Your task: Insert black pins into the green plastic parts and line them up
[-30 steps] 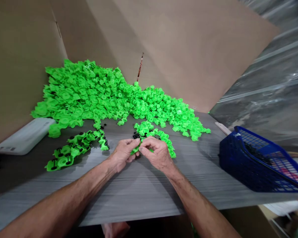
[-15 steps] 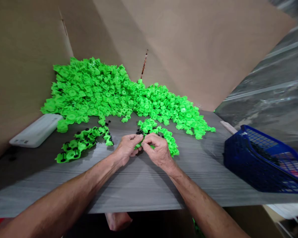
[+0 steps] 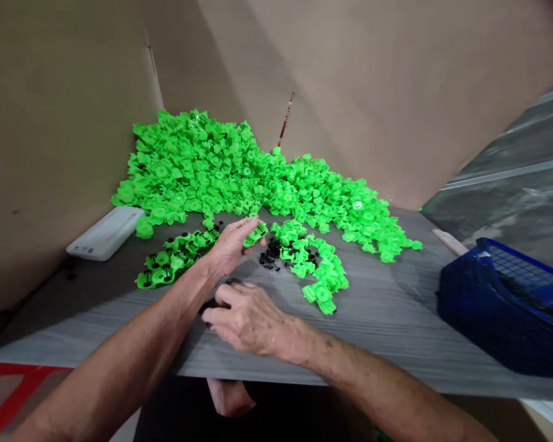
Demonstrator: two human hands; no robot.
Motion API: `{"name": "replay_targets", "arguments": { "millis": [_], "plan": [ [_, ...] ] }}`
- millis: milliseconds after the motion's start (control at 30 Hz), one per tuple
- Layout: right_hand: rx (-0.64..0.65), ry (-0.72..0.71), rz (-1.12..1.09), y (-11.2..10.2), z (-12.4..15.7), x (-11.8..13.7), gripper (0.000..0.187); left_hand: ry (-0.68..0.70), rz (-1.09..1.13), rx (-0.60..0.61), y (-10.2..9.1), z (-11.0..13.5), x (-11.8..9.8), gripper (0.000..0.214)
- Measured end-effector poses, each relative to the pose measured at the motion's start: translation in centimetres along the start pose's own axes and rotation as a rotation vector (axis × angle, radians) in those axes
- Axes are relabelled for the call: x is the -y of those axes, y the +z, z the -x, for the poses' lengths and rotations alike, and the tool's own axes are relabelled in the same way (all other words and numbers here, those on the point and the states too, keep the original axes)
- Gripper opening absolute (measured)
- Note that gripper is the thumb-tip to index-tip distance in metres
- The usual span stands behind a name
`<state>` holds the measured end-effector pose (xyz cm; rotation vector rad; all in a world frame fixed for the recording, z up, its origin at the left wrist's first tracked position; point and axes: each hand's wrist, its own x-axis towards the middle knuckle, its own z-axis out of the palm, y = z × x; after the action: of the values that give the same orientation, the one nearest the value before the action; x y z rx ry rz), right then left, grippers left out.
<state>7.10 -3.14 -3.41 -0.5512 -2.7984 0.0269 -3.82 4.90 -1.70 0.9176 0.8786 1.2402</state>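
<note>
Hands apart: left (image 3: 230, 245) holds a green piece (image 3: 255, 234), right (image 3: 244, 316) over the tabletop (image 3: 378, 331).

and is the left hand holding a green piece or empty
Holding: the left hand has a bright green plastic piece pinched in its fingers.

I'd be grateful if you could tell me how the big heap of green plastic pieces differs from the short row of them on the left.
The heap is a large, jumbled mound against the cardboard wall, while the row is a short, orderly line on the grey wood-grain board. The row carries black fasteners; the heap shows none that I can make out. Both are the same bright green plastic.
</note>
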Motion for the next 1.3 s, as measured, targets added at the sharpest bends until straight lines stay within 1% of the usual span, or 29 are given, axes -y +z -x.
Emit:
{"name": "replay_targets", "arguments": {
  "millis": [100,200,300,433,500,567,633,667,733,767,833,900,933,1000,1100,1200,1300],
  "plan": [
    [0.102,-0.028,0.037,1.1,-1.1,0.3,0.014,-0.005,0.013,-0.009,-0.1,0.0,0.0,0.033],
    [0.15,-0.055,0.049,1.4,-1.1,-0.2,0.015,-0.032,0.093,-0.012,-0.1,-0.1,0.0,0.032],
    [0.136,-0.052,0.065,0.6,-0.1,-0.9,0.014,-0.078,0.163,-0.036,0.0,-0.1,0.0,0.03],
    [0.141,-0.025,0.093,-0.5,1.5,-1.5,0.014,-0.128,0.188,-0.064,0.4,0.1,0.2,0.029],
    [0.145,-0.019,0.099,-0.5,2.0,-1.8,0.016,-0.149,0.192,-0.055,0.6,0.2,0.4,0.032],
    [0.119,-0.022,0.086,-0.4,2.5,-2.3,0.017,-0.167,0.198,-0.045,0.6,0.2,0.6,0.035],
    [0.054,-0.025,0.04,-0.5,2.8,-2.8,0.021,-0.177,0.208,-0.034,0.7,0.3,0.8,0.037],
    [0.0,-0.022,-0.005,-0.8,3.0,-3.0,0.023,-0.181,0.213,-0.029,0.7,0.3,0.9,0.039],
    [-0.15,0.003,-0.15,-1.8,3.4,-3.6,0.024,-0.187,0.215,-0.028,0.8,0.4,0.9,0.045],
    [-0.247,0.039,-0.238,-2.4,3.6,-3.9,0.022,-0.19,0.211,-0.035,0.9,0.5,1.0,0.047],
    [-0.449,0.152,-0.386,-3.6,4.0,-4.7,0.015,-0.196,0.196,-0.052,1.1,0.6,0.9,0.045],
    [-0.608,0.297,-0.426,-4.5,4.4,-5.7,0.012,-0.197,0.192,-0.063,1.3,0.6,0.9,0.038],
    [-0.656,0.359,-0.413,-4.6,4.5,-6.2,0.012,-0.198,0.193,-0.064,1.5,0.7,0.9,0.036],
    [-0.702,0.435,-0.377,-4.5,4.7,-7.1,0.014,-0.216,0.189,-0.056,1.7,0.8,1.0,0.032],
    [-0.74,0.438,-0.347,-3.9,4.7,-7.7,0.015,-0.241,0.183,-0.04,1.9,1.0,1.1,0.026],
    [-0.788,0.448,-0.335,-3.2,4.3,-7.6,0.014,-0.217,0.202,-0.048,2.2,1.2,1.2,0.015],
    [-0.804,0.485,-0.324,-2.8,4.0,-7.1,0.015,-0.203,0.204,-0.078,2.3,1.3,1.2,0.007]
  ]
}}
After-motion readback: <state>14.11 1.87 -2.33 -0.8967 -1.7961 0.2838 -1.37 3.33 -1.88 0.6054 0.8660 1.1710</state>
